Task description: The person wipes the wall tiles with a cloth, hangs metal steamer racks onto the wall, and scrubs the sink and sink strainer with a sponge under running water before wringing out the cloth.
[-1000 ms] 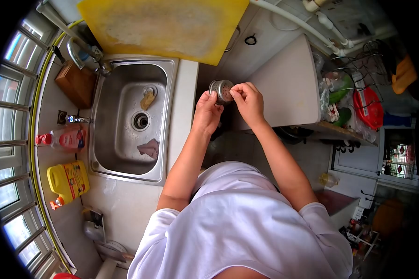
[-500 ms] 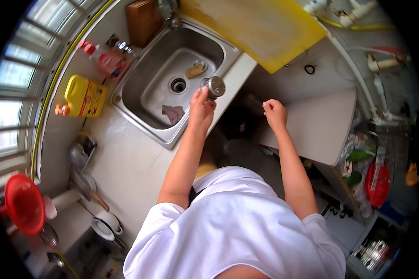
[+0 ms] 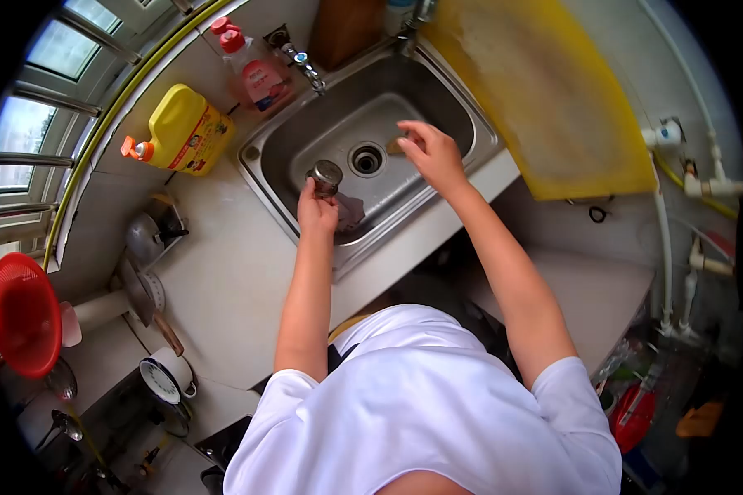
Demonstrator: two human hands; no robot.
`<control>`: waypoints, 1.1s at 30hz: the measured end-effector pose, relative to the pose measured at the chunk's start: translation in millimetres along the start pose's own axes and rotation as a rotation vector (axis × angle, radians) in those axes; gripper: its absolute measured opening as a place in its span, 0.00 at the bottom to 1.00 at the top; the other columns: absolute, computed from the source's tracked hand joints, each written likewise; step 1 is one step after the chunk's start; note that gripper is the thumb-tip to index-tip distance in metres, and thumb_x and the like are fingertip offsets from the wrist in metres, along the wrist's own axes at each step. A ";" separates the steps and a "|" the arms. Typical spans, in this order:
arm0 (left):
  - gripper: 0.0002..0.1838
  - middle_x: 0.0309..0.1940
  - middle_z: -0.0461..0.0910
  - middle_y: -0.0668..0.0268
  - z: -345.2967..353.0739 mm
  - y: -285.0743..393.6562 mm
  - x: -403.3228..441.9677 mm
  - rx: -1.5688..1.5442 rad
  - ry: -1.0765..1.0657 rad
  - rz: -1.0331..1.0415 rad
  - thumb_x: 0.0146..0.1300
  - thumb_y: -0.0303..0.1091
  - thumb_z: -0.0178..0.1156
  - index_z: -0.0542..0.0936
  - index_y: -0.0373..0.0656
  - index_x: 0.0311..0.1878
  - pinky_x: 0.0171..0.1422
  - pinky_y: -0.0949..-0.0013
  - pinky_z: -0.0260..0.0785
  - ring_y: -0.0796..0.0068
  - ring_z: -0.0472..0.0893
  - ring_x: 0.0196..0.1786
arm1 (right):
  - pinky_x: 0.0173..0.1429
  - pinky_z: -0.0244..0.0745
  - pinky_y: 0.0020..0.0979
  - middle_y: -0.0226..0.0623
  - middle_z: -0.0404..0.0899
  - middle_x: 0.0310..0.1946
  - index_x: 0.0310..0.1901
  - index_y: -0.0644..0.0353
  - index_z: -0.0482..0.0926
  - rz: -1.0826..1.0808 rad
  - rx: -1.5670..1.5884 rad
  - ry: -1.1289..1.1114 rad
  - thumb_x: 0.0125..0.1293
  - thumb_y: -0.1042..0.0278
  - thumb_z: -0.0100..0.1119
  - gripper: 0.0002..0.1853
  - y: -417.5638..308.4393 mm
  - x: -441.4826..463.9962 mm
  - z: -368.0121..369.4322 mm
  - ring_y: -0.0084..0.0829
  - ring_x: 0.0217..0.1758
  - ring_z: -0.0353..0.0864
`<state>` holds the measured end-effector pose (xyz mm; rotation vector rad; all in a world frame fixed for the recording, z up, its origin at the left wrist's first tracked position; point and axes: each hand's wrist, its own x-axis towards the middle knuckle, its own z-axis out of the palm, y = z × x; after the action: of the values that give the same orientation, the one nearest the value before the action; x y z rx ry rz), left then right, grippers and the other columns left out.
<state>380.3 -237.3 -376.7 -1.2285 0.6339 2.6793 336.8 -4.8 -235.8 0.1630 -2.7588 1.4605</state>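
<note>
- In the head view, both hands have come over the sink, so anything that drips or drops from them would probably land in the basin.
- The left hand holds a small metal-topped jar between thumb and fingers, its lid facing up towards the camera. The jar is above the basin, to the left of the drain, with a dark cloth lying just beyond that hand's fingers.
- The right hand has moved away from the jar; its fingers are loosely bent and partly spread, near a tan scrubber beside the drain. Whether they touch or grip it, I cannot tell.
- With the hands well apart, only the left supports the jar, which looks steady enough.
- A pink soap bottle and a yellow jug stand on the bench beside the sink.
</note>
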 end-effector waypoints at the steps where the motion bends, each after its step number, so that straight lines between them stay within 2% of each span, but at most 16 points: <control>1: 0.06 0.32 0.78 0.78 0.8 1.3 5.1 -0.011 0.010 0.009 0.66 0.44 0.58 0.75 0.56 0.39 0.39 0.69 0.57 0.81 0.72 0.33 | 0.42 0.75 0.32 0.37 0.81 0.33 0.51 0.54 0.79 -0.006 0.003 -0.016 0.60 0.59 0.62 0.18 -8.2 23.3 10.9 0.33 0.37 0.81; 3: 0.05 0.31 0.78 0.78 3.4 1.6 14.2 0.008 0.074 -0.037 0.66 0.44 0.58 0.75 0.57 0.39 0.37 0.71 0.56 0.81 0.72 0.31 | 0.43 0.75 0.34 0.35 0.81 0.34 0.57 0.54 0.75 -0.068 -0.099 -0.072 0.58 0.48 0.64 0.28 -27.0 65.5 36.3 0.34 0.39 0.81; 4: 0.05 0.31 0.78 0.78 3.8 1.5 20.5 0.015 0.073 -0.040 0.66 0.44 0.58 0.75 0.57 0.39 0.35 0.71 0.56 0.80 0.72 0.30 | 0.43 0.75 0.34 0.35 0.81 0.34 0.57 0.54 0.75 -0.079 -0.091 -0.082 0.58 0.48 0.64 0.28 -34.1 83.0 48.2 0.34 0.39 0.81; 6: 0.05 0.30 0.77 0.78 4.8 4.4 34.5 0.030 0.070 -0.094 0.65 0.43 0.59 0.74 0.57 0.40 0.33 0.71 0.56 0.80 0.70 0.28 | 0.44 0.75 0.37 0.34 0.81 0.35 0.61 0.53 0.71 -0.060 -0.210 -0.094 0.56 0.38 0.63 0.36 -46.1 112.5 69.4 0.36 0.39 0.81; 9: 0.05 0.29 0.75 0.78 10.8 4.5 58.6 0.048 0.097 -0.110 0.65 0.43 0.59 0.73 0.57 0.40 0.32 0.72 0.55 0.81 0.68 0.26 | 0.42 0.74 0.39 0.34 0.81 0.32 0.60 0.53 0.72 -0.132 -0.240 -0.097 0.54 0.34 0.62 0.38 -55.6 138.2 86.6 0.38 0.38 0.81; 13: 0.06 0.28 0.75 0.77 23.0 1.5 81.9 0.094 0.065 -0.125 0.66 0.43 0.58 0.74 0.56 0.40 0.31 0.73 0.55 0.82 0.69 0.27 | 0.39 0.73 0.41 0.35 0.79 0.27 0.51 0.53 0.77 -0.067 -0.256 -0.239 0.58 0.41 0.60 0.27 -76.5 151.7 79.4 0.41 0.35 0.80; 14: 0.06 0.29 0.76 0.77 27.0 1.4 86.5 0.107 0.066 -0.136 0.66 0.43 0.58 0.74 0.56 0.41 0.31 0.73 0.55 0.82 0.69 0.28 | 0.39 0.73 0.40 0.36 0.79 0.26 0.49 0.53 0.78 -0.079 -0.275 -0.236 0.60 0.45 0.60 0.23 -76.3 153.2 80.3 0.41 0.35 0.81; 18: 0.06 0.32 0.78 0.78 37.9 -4.3 105.1 0.117 0.086 -0.164 0.66 0.43 0.58 0.76 0.56 0.43 0.30 0.73 0.55 0.83 0.72 0.29 | 0.39 0.73 0.40 0.37 0.80 0.28 0.51 0.52 0.78 -0.099 -0.302 -0.244 0.61 0.47 0.59 0.22 -69.4 160.6 80.2 0.42 0.35 0.81; 21: 0.07 0.33 0.79 0.78 39.7 -8.0 118.5 0.116 0.017 -0.158 0.66 0.44 0.58 0.76 0.57 0.43 0.31 0.74 0.54 0.84 0.73 0.31 | 0.39 0.73 0.37 0.38 0.81 0.29 0.52 0.53 0.78 -0.043 -0.136 -0.288 0.63 0.50 0.58 0.20 -62.3 165.3 77.1 0.38 0.33 0.81; 23: 0.07 0.33 0.79 0.79 43.5 -10.0 127.9 0.108 0.052 -0.177 0.66 0.45 0.58 0.76 0.57 0.43 0.31 0.74 0.54 0.84 0.74 0.32 | 0.37 0.72 0.25 0.34 0.80 0.28 0.57 0.59 0.76 0.018 -0.025 -0.388 0.65 0.57 0.60 0.22 -61.2 169.3 71.4 0.21 0.29 0.78; 24: 0.08 0.33 0.79 0.79 45.6 -10.9 131.9 0.100 0.081 -0.194 0.65 0.45 0.58 0.76 0.57 0.43 0.31 0.74 0.54 0.84 0.74 0.32 | 0.37 0.72 0.25 0.34 0.80 0.28 0.57 0.59 0.76 0.021 -0.025 -0.388 0.65 0.57 0.60 0.22 -54.4 169.1 71.1 0.21 0.29 0.78; 26: 0.08 0.32 0.79 0.79 49.2 -10.9 135.3 0.101 0.076 -0.191 0.65 0.46 0.58 0.76 0.57 0.43 0.31 0.74 0.55 0.84 0.73 0.31 | 0.38 0.73 0.30 0.36 0.80 0.27 0.52 0.53 0.79 0.019 0.315 -0.358 0.64 0.61 0.60 0.16 -26.4 163.3 77.3 0.28 0.28 0.79; 28: 0.08 0.32 0.78 0.78 48.4 -11.4 144.1 0.099 0.071 -0.182 0.65 0.46 0.59 0.76 0.57 0.42 0.31 0.74 0.55 0.84 0.73 0.31 | 0.40 0.75 0.32 0.37 0.80 0.30 0.51 0.53 0.80 0.065 0.309 -0.311 0.61 0.66 0.61 0.15 42.4 152.3 89.6 0.33 0.30 0.80; 30: 0.08 0.32 0.77 0.77 41.2 -14.2 163.2 0.078 0.050 -0.204 0.65 0.46 0.58 0.75 0.57 0.41 0.31 0.73 0.55 0.83 0.71 0.30 | 0.46 0.76 0.36 0.38 0.79 0.40 0.49 0.51 0.80 0.079 -0.334 -0.308 0.58 0.68 0.62 0.16 109.4 123.4 92.7 0.38 0.41 0.80; 32: 0.08 0.32 0.77 0.77 46.0 -12.5 161.8 0.056 0.067 -0.206 0.65 0.46 0.58 0.75 0.56 0.41 0.31 0.73 0.55 0.82 0.70 0.30 | 0.52 0.75 0.40 0.39 0.74 0.48 0.48 0.49 0.80 0.091 -0.643 -0.312 0.54 0.71 0.62 0.17 142.8 90.3 88.9 0.44 0.53 0.75; 33: 0.08 0.32 0.77 0.76 47.1 -12.5 160.9 0.036 0.085 -0.213 0.66 0.46 0.57 0.74 0.56 0.41 0.31 0.73 0.55 0.81 0.70 0.30 | 0.52 0.75 0.40 0.39 0.74 0.48 0.48 0.49 0.80 0.086 -0.640 -0.314 0.54 0.71 0.62 0.17 158.0 82.3 87.9 0.44 0.53 0.75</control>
<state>244.7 -215.5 -473.7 -1.3253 0.5269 2.4438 242.3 3.9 -410.3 0.2784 -3.3525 0.5275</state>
